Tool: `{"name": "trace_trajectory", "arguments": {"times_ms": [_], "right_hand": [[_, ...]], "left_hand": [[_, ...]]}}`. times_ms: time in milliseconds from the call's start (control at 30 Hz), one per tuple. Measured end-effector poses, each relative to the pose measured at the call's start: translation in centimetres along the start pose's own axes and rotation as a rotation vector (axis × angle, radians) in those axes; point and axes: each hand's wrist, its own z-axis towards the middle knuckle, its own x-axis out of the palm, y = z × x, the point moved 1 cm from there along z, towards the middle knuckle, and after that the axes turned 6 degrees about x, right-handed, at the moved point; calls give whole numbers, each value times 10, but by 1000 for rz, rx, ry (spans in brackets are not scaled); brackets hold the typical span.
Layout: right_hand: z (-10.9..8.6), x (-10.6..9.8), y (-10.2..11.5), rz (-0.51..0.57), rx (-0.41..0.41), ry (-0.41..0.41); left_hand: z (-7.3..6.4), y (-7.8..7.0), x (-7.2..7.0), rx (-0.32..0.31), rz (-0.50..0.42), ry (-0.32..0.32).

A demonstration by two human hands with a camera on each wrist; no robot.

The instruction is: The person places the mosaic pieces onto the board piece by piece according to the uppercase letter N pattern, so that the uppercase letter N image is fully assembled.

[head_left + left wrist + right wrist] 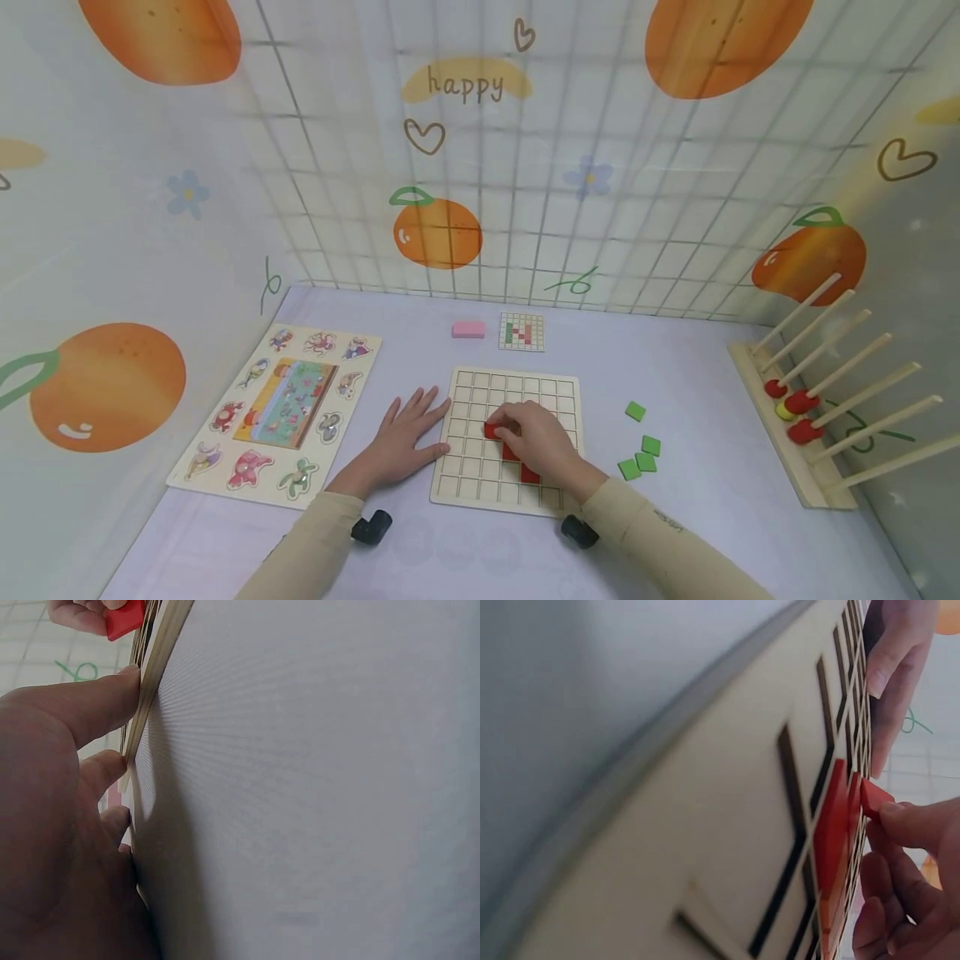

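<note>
1. Evidently, from the head view, pinching a red tile (491, 430) between thumb and fingers of the right hand (536, 437), left of centre over a grid board (472, 485) on the bench (420, 333). Placed just beyond the upper-left end of a slanting line with the seated red tiles (529, 474). Resting the left hand (405, 437) at the board's left edge, fingers spread wide, with nothing seen in grasp. Note four loose green tiles (635, 411) right of the board, and a pattern card (522, 332) beside a pink block (468, 330) at the far side.

2. From the left wrist view, bracing the left thumb against the board's rim, to judge by its tip — probably to steady it. Glimpsed beyond the rim: the red tile in the right hand's pinch.

3. From the right wrist view, holding the red tile tilted at the grid, with thumb on its near face. Cannot tell whether its lower corner touches the board.

4. Judged from all this: at the step of setting one more red tile in the diagonal, apparently after the card. Calls next for lining up with the cell's raised edges, levelling, pressing flat — then letting go without nudging the neighbouring tile.
</note>
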Motion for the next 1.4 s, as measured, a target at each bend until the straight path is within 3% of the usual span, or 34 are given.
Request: {"name": "trace_trajectory", "arguments": {"times_ms": [400, 933, 1400], "right_hand": [[1, 3, 0, -54, -21, -33], [7, 4, 0, -239, -70, -38], [4, 3, -1, -202, -58, -34]], "left_hand": [[1, 2, 1, 6, 7, -3], [0, 1, 0, 13, 4, -6], [0, -1, 0, 10, 9, -5]]}}
